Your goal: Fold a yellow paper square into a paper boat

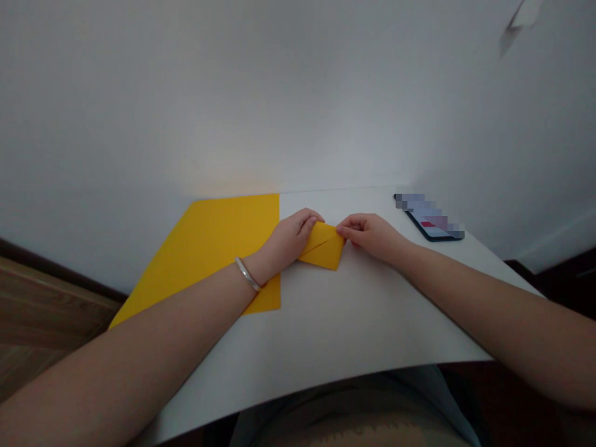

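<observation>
The small folded paper [325,253] is held up between both hands, just beyond the right-hand edge of the large yellow sheet [223,239]. The end nearest the sheet is gripped by the left hand [293,239], its thumb laid on top; the upper corner farthest from the sheet is pinched between thumb and finger of the right hand [372,236]. Whether the paper's lower edge is touching the worktop [363,329] cannot be told.

Folding seems to be in hand. The end nearest the sheet would best be held still while the far corner is eased in small movements. The slanting seam [316,247], rising away from the sheet, should be checked for straightness before firm pressure is applied. A sharper crease would likely be gained if the paper were pressed flat against the worktop, clear of the sheet's edge; by too tight a pinch, the corner could be wrinkled.
</observation>
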Tool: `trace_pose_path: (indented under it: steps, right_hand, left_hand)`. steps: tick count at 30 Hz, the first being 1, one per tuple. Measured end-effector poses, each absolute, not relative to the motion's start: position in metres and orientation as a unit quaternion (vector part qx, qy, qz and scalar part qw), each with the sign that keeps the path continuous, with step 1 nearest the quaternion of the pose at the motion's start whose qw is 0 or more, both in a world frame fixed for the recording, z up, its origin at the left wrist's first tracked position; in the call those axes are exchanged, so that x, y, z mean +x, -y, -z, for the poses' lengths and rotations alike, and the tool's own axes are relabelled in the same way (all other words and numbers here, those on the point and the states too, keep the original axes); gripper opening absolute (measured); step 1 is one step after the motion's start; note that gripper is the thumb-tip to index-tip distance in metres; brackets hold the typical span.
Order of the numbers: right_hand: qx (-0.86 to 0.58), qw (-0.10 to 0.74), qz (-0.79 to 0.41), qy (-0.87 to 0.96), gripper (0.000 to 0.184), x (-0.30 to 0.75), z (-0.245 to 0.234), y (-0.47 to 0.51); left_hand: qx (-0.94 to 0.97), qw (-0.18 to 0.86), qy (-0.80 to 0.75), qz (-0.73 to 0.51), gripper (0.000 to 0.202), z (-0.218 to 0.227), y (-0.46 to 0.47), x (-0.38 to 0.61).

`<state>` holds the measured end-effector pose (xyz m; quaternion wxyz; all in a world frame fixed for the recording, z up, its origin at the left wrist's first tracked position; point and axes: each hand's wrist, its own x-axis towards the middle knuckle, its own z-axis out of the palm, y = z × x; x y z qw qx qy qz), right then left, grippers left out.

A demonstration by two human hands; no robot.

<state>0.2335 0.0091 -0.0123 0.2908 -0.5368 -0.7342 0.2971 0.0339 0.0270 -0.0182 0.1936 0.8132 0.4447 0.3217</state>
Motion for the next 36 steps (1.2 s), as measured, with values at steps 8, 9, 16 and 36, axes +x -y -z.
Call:
trace_pose_path:
  steps: [8,9,16,36]
  right_hand:
    - [-0.553,0.279,-0.353,0.701,0.025,0.2312,0.0101,-0.0099]
    - [-0.556,0.278,-0.365,0.693,0.025,0.2313,0.0103,-0.0102]
    - [-0.556,0.295,-0.416,0.657,0.021,0.2329,0.0137,-0.0151]
    - [-0.497,0.413,-0.493,0.582,0.018,0.2305,0.0143,-0.0129]
  left_hand:
    - [0.781,0.198,-0.482,-0.346,0.023,0.018,-0.0256,0.0336]
    - [0.778,0.2,-0.483,-0.35,0.022,0.0181,-0.0253,0.0337]
    - [0.778,0.208,-0.471,-0.36,0.021,0.0173,-0.0233,0.0347]
    - [0.783,0.234,-0.442,-0.369,0.025,0.0146,-0.0194,0.031]
